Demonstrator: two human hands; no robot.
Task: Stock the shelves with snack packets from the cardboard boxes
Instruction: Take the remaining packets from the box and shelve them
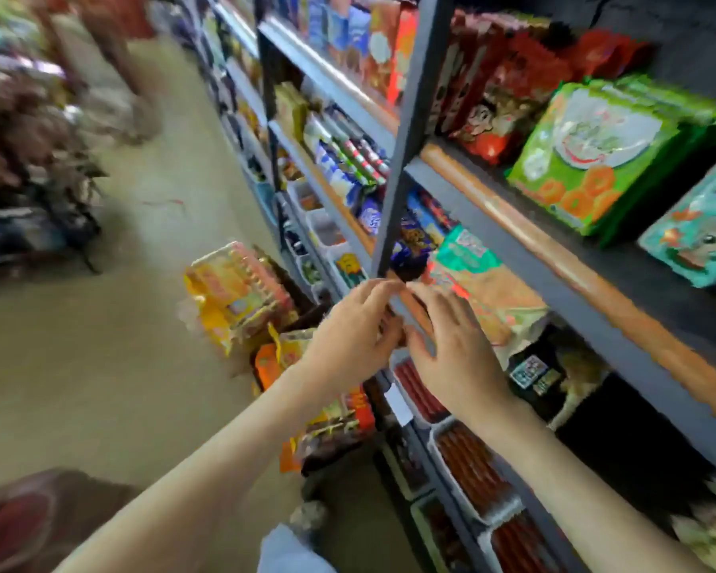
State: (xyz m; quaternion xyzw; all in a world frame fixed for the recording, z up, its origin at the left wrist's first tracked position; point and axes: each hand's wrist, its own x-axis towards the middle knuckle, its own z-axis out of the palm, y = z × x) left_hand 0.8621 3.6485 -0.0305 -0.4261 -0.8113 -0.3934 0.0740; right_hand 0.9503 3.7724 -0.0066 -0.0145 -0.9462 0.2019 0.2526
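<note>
Right hand (451, 349) is hovering splayed, grasping nothing. Left hand (356, 328) is meeting it at the shelf edge (348, 217); too blurred to tell if it's pinching anything. Snack packet (484, 291) is lying just behind on the shelf. I'm planning to square it back, clear of the upright post (408, 130).

The beige floor (141, 366) runs along the aisle, and a thin red mark (164, 202) lies on it. At the left stands a dark, blurred heap of goods (25, 179). A dark red blurred thing (30, 519) fills the lower left corner. 1 white thing (290, 547) shows at the bottom edge, too blurred to tell.
</note>
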